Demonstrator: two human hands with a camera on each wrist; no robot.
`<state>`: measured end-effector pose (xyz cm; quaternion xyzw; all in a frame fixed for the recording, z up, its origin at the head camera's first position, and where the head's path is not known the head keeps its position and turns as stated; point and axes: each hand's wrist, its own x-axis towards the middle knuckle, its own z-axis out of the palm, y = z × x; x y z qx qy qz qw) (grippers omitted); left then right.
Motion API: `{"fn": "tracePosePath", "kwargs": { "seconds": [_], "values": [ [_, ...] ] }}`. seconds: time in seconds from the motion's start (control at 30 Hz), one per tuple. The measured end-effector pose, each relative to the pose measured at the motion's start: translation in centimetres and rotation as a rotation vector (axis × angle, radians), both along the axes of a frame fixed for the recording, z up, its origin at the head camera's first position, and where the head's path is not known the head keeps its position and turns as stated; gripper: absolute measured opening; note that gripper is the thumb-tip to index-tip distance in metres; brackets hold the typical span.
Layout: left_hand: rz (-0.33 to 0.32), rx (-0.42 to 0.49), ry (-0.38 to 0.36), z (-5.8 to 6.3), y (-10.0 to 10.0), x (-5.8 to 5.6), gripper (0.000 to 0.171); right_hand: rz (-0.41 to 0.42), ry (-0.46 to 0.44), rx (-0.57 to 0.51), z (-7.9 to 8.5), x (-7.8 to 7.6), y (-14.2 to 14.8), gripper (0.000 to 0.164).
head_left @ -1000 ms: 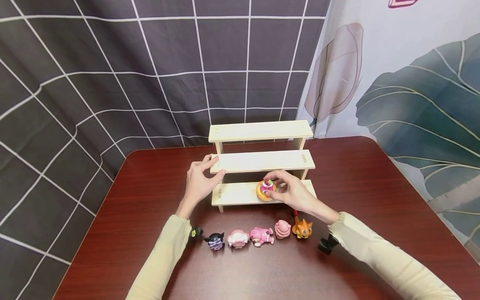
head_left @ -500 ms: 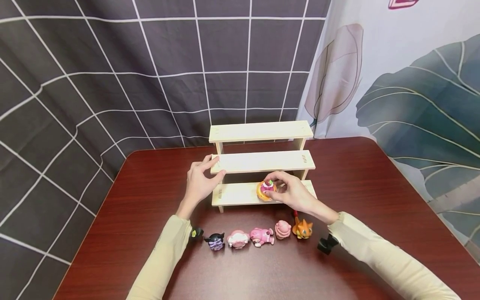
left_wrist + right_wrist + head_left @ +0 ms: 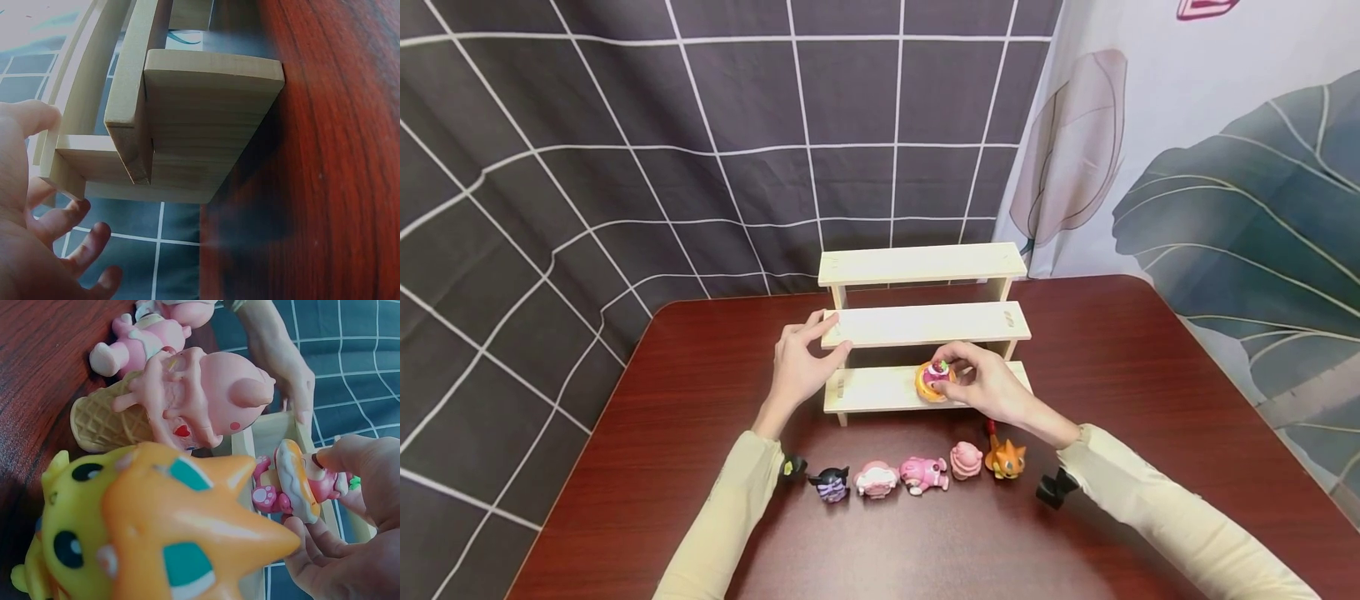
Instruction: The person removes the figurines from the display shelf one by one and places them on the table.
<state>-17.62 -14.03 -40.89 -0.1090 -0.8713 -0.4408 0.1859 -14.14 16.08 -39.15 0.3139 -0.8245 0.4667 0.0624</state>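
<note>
A three-step wooden display shelf (image 3: 917, 323) stands toward the back of the table. My left hand (image 3: 801, 358) pinches the left end of its middle board between thumb and fingers; the left wrist view shows the thumb on the board's edge (image 3: 51, 147). On the lowest board, right of its middle, is a pink toy figure (image 3: 322, 482) wearing an orange-and-white doughnut ring (image 3: 299, 487). My right hand (image 3: 996, 387) holds this figure by its upper part, thumb in front and fingers behind. From the right wrist, its pink feet face the front edge of the board.
In front of the shelf several toys form a row: a black-and-purple figure (image 3: 830, 483), a white-and-pink one (image 3: 876, 479), a pink one lying down (image 3: 923, 472), a pink ice-cream-cone figure (image 3: 181, 403) and an orange-and-yellow one (image 3: 1004, 458). A dark grid curtain (image 3: 737, 100) hangs behind.
The doughnut figure, in my right hand, has shifted very slightly to the right along the lowest board. My left hand keeps its place on the middle board.
</note>
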Motion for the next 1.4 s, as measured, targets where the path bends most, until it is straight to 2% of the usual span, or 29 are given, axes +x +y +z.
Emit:
{"fn": "tracePosePath", "kwargs": {
  "seconds": [0.77,1.4],
  "values": [
    [-0.004,0.003,0.014,0.0,0.1,-0.1,0.049,-0.005,-0.001,0.026,0.4,0.3,0.8,0.033],
    [-0.001,0.004,0.004,-0.2,0.0,-0.1,0.049,-0.1,-0.057,0.06,0.9,2.3,4.5,0.035]
  ]
}}
